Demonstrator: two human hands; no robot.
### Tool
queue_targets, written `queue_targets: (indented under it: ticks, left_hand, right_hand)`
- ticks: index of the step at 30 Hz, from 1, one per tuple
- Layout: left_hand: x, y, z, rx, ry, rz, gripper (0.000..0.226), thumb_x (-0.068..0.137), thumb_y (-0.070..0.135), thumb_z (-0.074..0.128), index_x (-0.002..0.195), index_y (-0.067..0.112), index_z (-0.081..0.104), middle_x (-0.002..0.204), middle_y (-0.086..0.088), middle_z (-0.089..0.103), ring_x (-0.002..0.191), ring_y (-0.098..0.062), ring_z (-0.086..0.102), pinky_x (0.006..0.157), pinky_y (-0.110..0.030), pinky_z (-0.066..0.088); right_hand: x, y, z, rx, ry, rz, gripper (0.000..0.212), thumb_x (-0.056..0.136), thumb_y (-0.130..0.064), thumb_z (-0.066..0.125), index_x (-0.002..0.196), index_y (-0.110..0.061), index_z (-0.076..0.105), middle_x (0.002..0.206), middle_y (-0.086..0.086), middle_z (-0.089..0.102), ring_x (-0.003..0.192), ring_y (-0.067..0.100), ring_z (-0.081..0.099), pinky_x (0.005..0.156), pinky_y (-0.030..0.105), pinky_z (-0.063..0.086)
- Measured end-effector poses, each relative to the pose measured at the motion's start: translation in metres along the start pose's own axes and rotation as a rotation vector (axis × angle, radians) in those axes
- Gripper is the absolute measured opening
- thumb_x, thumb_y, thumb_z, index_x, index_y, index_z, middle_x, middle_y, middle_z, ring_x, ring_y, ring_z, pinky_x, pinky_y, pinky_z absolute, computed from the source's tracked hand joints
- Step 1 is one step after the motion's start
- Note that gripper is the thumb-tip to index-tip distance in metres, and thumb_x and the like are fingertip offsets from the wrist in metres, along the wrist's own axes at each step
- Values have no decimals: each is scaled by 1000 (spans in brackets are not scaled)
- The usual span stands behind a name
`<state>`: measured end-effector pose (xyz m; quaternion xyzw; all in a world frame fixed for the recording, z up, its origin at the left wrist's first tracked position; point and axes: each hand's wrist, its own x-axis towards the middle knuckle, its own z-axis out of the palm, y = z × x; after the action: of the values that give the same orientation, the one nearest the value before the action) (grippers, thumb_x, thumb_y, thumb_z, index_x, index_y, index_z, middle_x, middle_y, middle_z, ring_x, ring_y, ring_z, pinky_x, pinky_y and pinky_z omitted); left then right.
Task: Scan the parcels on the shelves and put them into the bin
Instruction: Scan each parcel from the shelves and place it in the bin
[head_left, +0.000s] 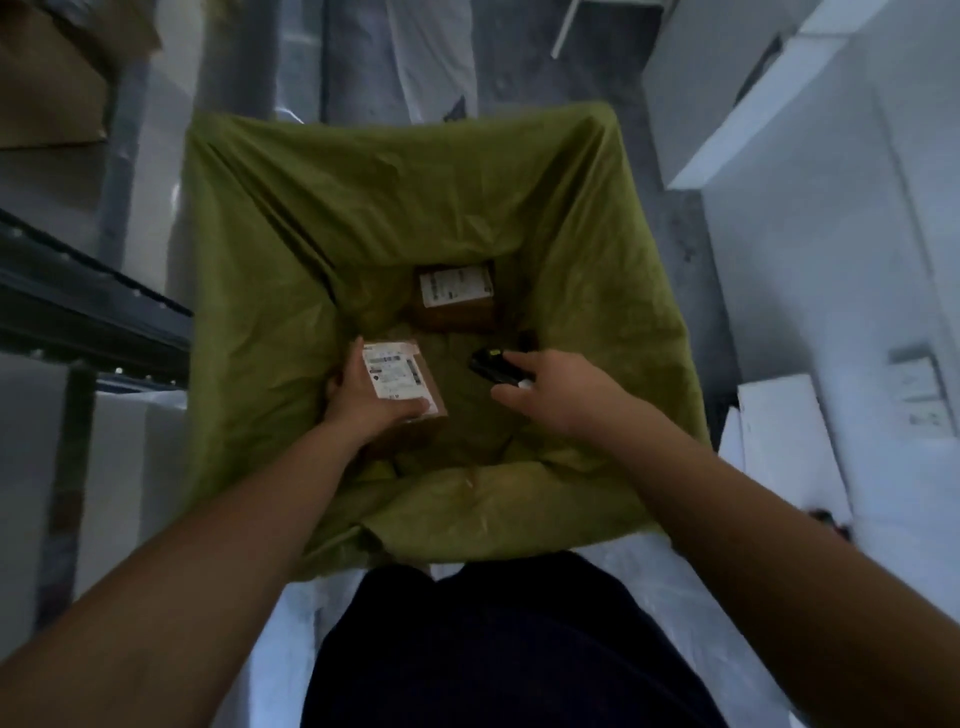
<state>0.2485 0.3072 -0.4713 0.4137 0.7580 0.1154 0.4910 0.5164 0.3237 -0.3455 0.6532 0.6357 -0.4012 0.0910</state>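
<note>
Here we are, looking straight down into the large square bin lined with olive-green plastic sheeting (363, 208), and both arms are reaching in over its near edge. The left hand (363, 400) grips a small brown cardboard parcel with a white printed shipping label (402, 382), fingers curled under its near and left edges, label face-up, held low over the left side of the bin's floor. A second small brown cardboard parcel with a white label (454, 296) already lies at the bottom, toward the far wall, apart from the one in hand. The right hand (550, 387) is clenched round a small black handheld scanner (496, 366), its nose pointing left toward the held parcel. Whether the label has been read, I can't tell. The smart play, as I judge it: keep the label flat and square to the scanner, get the read confirmed, then lower the parcel onto the bare green liner beside the first one rather than dropping it on top, and let go cleanly. Off to the left sits the dark metal shelf rail (78, 306).
</note>
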Motion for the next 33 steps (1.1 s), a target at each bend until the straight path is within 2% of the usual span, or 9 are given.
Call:
queue_targets:
  ticks: [4,9,12,15,17,22,26,31,33]
  left_hand:
    - [20,-13,8,-7,-67,-3,145,62,33,102,166,39,1,168,0,32,155,-31,24,126,-51,26]
    - [42,-26,16,102,-70,-31,143,63,35,101,164,45,0,173,-3,13,158,-31,9,127,-46,22]
    - [56,-35,21,104,-59,-36,143,62,33,101,164,45,2,172,-9,12,157,-29,15,126,-41,25]
    - [71,-41,30,48,-4,-70,126,77,26,93,165,43,4,171,-9,14,154,-27,24,119,-31,25]
    - [77,-42,34,27,33,-81,101,93,18,76,166,41,10,172,-9,12,155,-29,24,119,-30,26]
    - [82,-53,35,588,55,85,85,92,19,72,164,33,30,173,-15,5,157,-44,11,129,-49,14]
    - [84,-55,43,727,-25,167,81,95,34,65,164,45,22,175,-10,-6,159,-43,-4,126,-58,7]
    - [103,-50,36,838,9,22,67,101,32,60,162,36,33,174,-16,-7,159,-44,0,130,-48,3]
    - [108,-46,32,875,15,-48,67,104,35,56,164,26,30,174,-16,-8,160,-41,0,130,-45,2]
  right_hand:
    - [15,-23,28,47,2,75,70,95,-59,61,156,-31,42,142,3,60,110,21,63,84,34,52]
    - [32,-33,53,158,30,177,67,95,-55,64,155,-31,44,128,1,65,81,8,59,72,32,54]
    - [41,-28,65,231,36,208,68,95,-56,63,155,-33,43,123,0,65,84,12,64,70,33,56]
    - [54,-23,72,243,11,219,68,95,-57,63,156,-33,42,123,0,65,81,10,65,65,31,54]
    - [63,-19,73,230,-6,215,69,95,-58,64,156,-31,43,130,2,64,87,10,61,72,32,53]
    - [77,-12,74,248,-54,232,69,95,-58,62,156,-32,43,134,3,63,106,22,64,90,41,58]
    - [82,-10,74,256,-70,224,70,95,-59,62,156,-30,43,136,4,62,111,22,63,92,42,56]
    - [84,-6,78,291,-80,245,70,94,-61,62,154,-30,46,111,-5,58,88,10,60,74,33,53]
    - [85,-5,79,296,-83,250,70,94,-62,62,154,-30,46,112,-4,59,88,11,59,72,33,51]
